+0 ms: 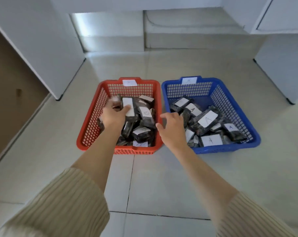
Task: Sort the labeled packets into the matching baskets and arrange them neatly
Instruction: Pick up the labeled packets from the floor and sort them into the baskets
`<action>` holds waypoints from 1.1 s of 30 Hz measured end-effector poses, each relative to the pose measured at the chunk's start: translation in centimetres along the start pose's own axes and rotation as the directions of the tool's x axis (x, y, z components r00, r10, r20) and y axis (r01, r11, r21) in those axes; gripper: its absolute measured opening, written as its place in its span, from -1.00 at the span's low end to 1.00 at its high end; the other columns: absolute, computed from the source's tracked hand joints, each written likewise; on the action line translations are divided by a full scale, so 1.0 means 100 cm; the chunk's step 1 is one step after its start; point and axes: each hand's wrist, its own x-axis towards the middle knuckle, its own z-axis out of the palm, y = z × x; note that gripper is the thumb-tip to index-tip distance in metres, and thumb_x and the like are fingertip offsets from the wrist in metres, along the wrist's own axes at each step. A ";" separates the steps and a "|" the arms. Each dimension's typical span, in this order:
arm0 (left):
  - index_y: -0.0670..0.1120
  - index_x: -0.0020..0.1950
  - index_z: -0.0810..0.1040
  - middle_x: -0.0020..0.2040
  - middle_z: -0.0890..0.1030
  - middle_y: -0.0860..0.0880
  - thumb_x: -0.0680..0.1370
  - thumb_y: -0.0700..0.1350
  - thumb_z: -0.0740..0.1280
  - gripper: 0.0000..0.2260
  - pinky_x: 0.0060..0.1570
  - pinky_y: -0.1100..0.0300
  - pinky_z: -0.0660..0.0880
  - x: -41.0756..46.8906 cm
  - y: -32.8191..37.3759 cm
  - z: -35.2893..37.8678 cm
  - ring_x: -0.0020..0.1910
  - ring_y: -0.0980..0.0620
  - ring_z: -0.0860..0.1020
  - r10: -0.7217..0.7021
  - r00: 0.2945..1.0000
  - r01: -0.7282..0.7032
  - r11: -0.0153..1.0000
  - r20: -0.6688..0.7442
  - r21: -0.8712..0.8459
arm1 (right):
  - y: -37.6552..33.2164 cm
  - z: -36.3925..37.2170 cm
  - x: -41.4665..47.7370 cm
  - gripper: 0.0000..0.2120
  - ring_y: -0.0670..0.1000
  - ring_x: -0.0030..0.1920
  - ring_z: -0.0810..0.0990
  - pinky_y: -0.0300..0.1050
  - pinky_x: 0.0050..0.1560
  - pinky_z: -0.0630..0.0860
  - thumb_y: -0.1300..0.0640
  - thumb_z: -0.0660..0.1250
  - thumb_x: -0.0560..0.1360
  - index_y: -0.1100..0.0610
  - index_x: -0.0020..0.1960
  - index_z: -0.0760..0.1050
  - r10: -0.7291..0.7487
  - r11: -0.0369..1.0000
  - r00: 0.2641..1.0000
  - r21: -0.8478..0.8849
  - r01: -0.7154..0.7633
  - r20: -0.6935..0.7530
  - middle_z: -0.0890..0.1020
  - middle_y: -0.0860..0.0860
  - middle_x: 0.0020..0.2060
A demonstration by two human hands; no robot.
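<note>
left grip (113, 116) pinches a packet (127, 101) in the red basket (93, 117), centre frame; right grip (170, 130) slack, empty, by the blue basket (230, 103). packets appear sorted; heaps untidy, arranging outstanding.

light: bright, even, soft shadows | glare: back panel (107, 23) | blur: left hand (113, 115) | edges: wide-angle bowing
</note>
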 end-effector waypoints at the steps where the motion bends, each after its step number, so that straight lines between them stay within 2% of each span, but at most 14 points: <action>1: -0.06 0.19 0.52 0.09 0.61 -0.04 0.45 -0.04 0.44 -0.67 0.06 0.11 0.51 0.001 -0.002 0.004 0.05 -0.05 0.57 0.006 1.000 -0.006 0.998 0.006 0.057 | 0.004 -0.002 -0.003 -0.65 0.07 0.36 0.25 -0.10 0.33 0.23 0.05 0.24 0.57 0.13 0.32 0.40 -0.024 0.997 1.000 -0.073 0.023 -0.002 0.42 0.07 0.28; 3: -0.11 0.31 0.47 0.28 0.50 -0.10 0.51 -0.05 0.38 -0.61 0.16 0.07 0.42 -0.003 -0.003 0.016 0.23 -0.10 0.46 0.054 0.998 -0.050 0.987 -0.020 0.153 | 0.013 -0.003 -0.007 -0.60 0.07 0.39 0.25 -0.04 0.35 0.25 0.02 0.18 0.59 0.14 0.37 0.35 -0.069 0.976 0.998 -0.209 0.068 0.001 0.40 0.07 0.33; 6: -0.11 0.34 0.43 0.42 0.34 -0.09 0.57 -0.02 0.25 -0.63 0.34 -0.08 0.18 -0.031 0.005 0.042 0.44 -0.10 0.20 0.376 0.925 -0.339 0.884 -0.059 0.323 | 0.028 -0.008 -0.012 -0.58 0.11 0.41 0.28 0.05 0.40 0.23 0.00 0.13 0.61 0.18 0.40 0.35 -0.089 0.952 0.996 -0.296 0.082 -0.011 0.42 0.09 0.35; 9: -0.10 0.29 0.47 0.37 0.41 -0.05 0.57 -0.02 0.22 -0.67 0.31 -0.10 0.21 -0.067 0.012 0.069 0.41 -0.08 0.26 0.574 0.819 -0.538 0.766 0.003 0.351 | 0.052 -0.015 -0.024 -0.53 0.16 0.37 0.39 0.20 0.38 0.26 -0.04 0.11 0.55 0.21 0.32 0.45 -0.128 0.941 0.986 -0.329 0.086 -0.109 0.51 0.13 0.29; 11: -0.10 0.29 0.48 0.33 0.45 -0.05 0.57 -0.02 0.22 -0.67 0.29 -0.09 0.24 -0.095 0.006 0.089 0.39 -0.08 0.30 0.627 0.772 -0.619 0.703 0.106 0.350 | 0.072 -0.027 -0.042 -0.52 0.14 0.38 0.40 0.24 0.38 0.20 -0.07 0.11 0.54 0.19 0.33 0.46 -0.111 0.930 0.986 -0.364 0.057 -0.128 0.51 0.11 0.30; 14: -0.09 0.25 0.51 0.27 0.49 -0.04 0.56 -0.05 0.25 -0.71 0.24 -0.05 0.28 -0.146 -0.014 0.111 0.34 -0.08 0.36 0.660 0.711 -0.700 0.631 0.243 0.333 | 0.112 -0.051 -0.076 -0.50 0.13 0.32 0.48 0.26 0.33 0.28 -0.10 0.07 0.53 0.18 0.27 0.51 -0.084 0.909 0.985 -0.417 0.015 -0.148 0.56 0.11 0.25; 16: -0.10 0.21 0.53 0.23 0.51 -0.05 0.55 -0.09 0.27 -0.74 0.22 -0.05 0.31 -0.185 -0.030 0.124 0.28 -0.11 0.40 0.648 0.699 -0.715 0.637 0.303 0.289 | 0.139 -0.073 -0.102 -0.48 0.13 0.38 0.41 0.26 0.35 0.24 -0.10 0.05 0.54 0.17 0.35 0.44 -0.052 0.916 0.985 -0.401 -0.017 -0.162 0.49 0.10 0.32; 19: -0.13 0.18 0.54 0.27 0.48 -0.11 0.50 -0.12 0.27 -0.73 0.20 -0.11 0.34 -0.245 -0.049 0.133 0.26 -0.18 0.41 0.622 0.718 -0.693 0.683 0.313 0.230 | 0.175 -0.105 -0.141 -0.48 0.09 0.50 0.15 0.16 0.47 0.06 -0.02 0.12 0.59 0.12 0.50 0.19 0.018 0.946 0.982 -0.313 -0.077 -0.185 0.26 0.07 0.48; 22: -0.08 0.17 0.53 0.30 0.44 -0.06 0.47 -0.10 0.27 -0.72 0.12 -0.09 0.30 -0.296 -0.061 0.131 0.25 -0.15 0.34 0.647 0.719 -0.693 0.639 0.254 0.333 | 0.211 -0.126 -0.183 -0.54 0.18 0.42 0.30 0.13 0.41 0.21 0.02 0.18 0.55 0.20 0.39 0.37 0.060 0.956 0.968 -0.266 -0.125 -0.242 0.40 0.17 0.38; 24: -0.06 0.19 0.51 0.22 0.47 -0.04 0.50 0.00 0.23 -0.69 0.09 -0.09 0.38 -0.320 -0.066 0.131 0.18 -0.11 0.39 0.663 0.665 -0.747 0.609 0.344 0.268 | 0.235 -0.136 -0.209 -0.61 0.18 0.33 0.37 0.04 0.35 0.28 0.04 0.21 0.55 0.22 0.31 0.44 0.139 0.953 0.962 -0.234 -0.195 -0.237 0.48 0.16 0.28; 26: -0.01 0.29 0.44 0.22 0.44 -0.01 0.52 0.09 0.28 -0.62 0.12 -0.06 0.44 -0.338 -0.072 0.133 0.15 -0.06 0.46 0.526 0.639 -0.704 0.693 0.560 0.153 | 0.253 -0.143 -0.232 -0.65 0.13 0.31 0.34 -0.02 0.30 0.30 0.06 0.19 0.58 0.19 0.31 0.43 0.230 0.946 0.959 -0.195 -0.260 -0.167 0.48 0.11 0.26; 28: 0.12 0.39 0.34 0.25 0.40 0.01 0.47 0.16 0.35 -0.49 0.16 0.03 0.44 -0.353 -0.075 0.140 0.13 -0.01 0.49 0.303 0.609 -0.595 0.785 0.733 0.170 | 0.264 -0.149 -0.249 -0.68 0.09 0.29 0.33 -0.03 0.25 0.35 0.06 0.16 0.60 0.15 0.30 0.43 0.295 0.943 0.948 -0.124 -0.309 -0.119 0.47 0.07 0.25; 30: 0.17 0.39 0.32 0.20 0.47 0.00 0.44 0.17 0.38 -0.46 0.12 0.07 0.47 -0.366 -0.071 0.148 0.06 -0.01 0.52 0.190 0.610 -0.533 0.817 0.769 0.220 | 0.268 -0.157 -0.259 -0.71 0.05 0.26 0.36 -0.07 0.18 0.38 0.06 0.17 0.59 0.11 0.26 0.45 0.315 0.947 0.946 -0.046 -0.318 -0.076 0.49 0.03 0.20; 33: 0.08 0.36 0.39 0.07 0.60 -0.08 0.49 0.02 0.33 -0.57 -0.03 0.17 0.47 -0.372 -0.060 0.158 -0.01 -0.06 0.56 0.111 0.712 -0.395 0.879 0.693 0.265 | 0.267 -0.171 -0.267 -0.68 -0.03 0.12 0.47 -0.09 0.18 0.33 -0.07 0.26 0.51 0.00 0.22 0.46 0.352 0.935 0.935 0.030 -0.353 0.036 0.55 -0.08 0.08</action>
